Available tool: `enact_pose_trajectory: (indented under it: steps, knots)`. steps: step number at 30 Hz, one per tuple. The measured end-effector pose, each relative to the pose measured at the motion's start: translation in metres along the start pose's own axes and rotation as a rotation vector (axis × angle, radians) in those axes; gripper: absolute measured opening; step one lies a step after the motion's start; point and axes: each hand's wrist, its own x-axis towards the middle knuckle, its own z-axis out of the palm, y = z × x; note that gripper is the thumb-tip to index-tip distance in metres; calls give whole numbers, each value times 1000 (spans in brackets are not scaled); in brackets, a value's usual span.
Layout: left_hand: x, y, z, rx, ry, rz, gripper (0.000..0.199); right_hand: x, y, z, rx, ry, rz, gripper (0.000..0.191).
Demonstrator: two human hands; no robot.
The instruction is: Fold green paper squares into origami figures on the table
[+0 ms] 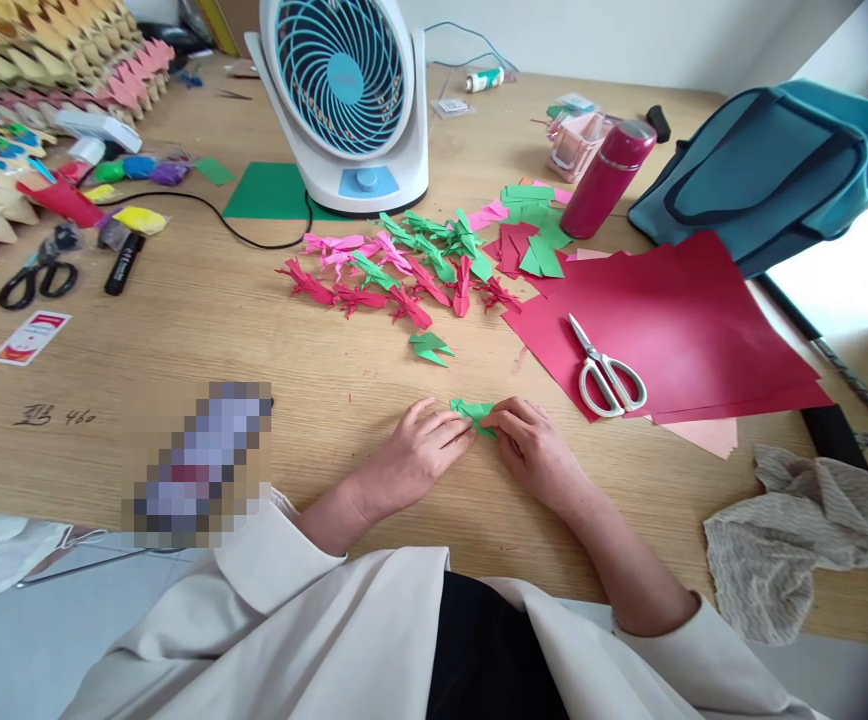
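Observation:
Between my two hands, a small folded piece of green paper lies at the tabletop. My left hand presses its fingers together on the left part of the paper. On the right side, my right hand pinches the same paper, and its fingertips hide part of it. Just beyond lies a separate folded green paper piece. Farther off is a cluster of folded paper figures in red, pink and green.
White-handled scissors rest on large red paper sheets at right. Behind stand a fan, a red bottle and a teal bag. Black-handled scissors, a marker and a blurred-out object are at left; a cloth lies right.

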Motion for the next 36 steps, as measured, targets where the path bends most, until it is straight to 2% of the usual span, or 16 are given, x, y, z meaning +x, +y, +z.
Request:
enact_pose_trajectory:
  steps: [6, 11, 16, 22, 36]
  knots:
    - [0, 1, -4, 45, -1, -18, 31, -11, -2, -5, -147, -72, -99, 32]
    - [2, 4, -5, 71, 17, -42, 30, -18, -1, -5, -325, -80, -207, 35]
    - [4, 5, -4, 96, 30, -51, 27, -18, -4, -5, -431, -97, -262, 29]
    - [4, 5, -3, 91, 36, -55, 25, -17, -4, -6, -397, -68, -264, 25]
    - [2, 3, -1, 42, 58, -46, 29, -20, 2, -7, -265, -38, -269, 29]
